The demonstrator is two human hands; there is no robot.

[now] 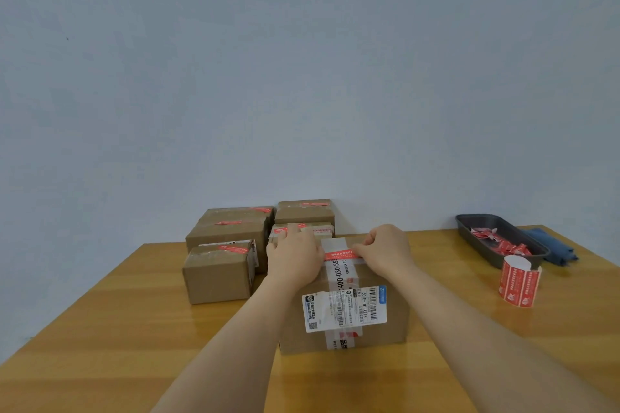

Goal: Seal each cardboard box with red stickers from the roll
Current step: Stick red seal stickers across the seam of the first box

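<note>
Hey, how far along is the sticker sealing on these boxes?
Done: the boxes stacked behind already show red stickers on top. In hand: the left hand and right hand press a red sticker across the front box. Left: no unstickered box shows; the sticker roll stands on the table, backing scraps in the black tray.

Nearest cardboard box [342, 302]: white tape strip [339, 273] along its top, printed "400-030-55…" and "SMELLY TO…", both cut off; white shipping label [344, 308] on the tape's near end, with barcodes, QR code and "A218"; remaining print too small to read.
</note>
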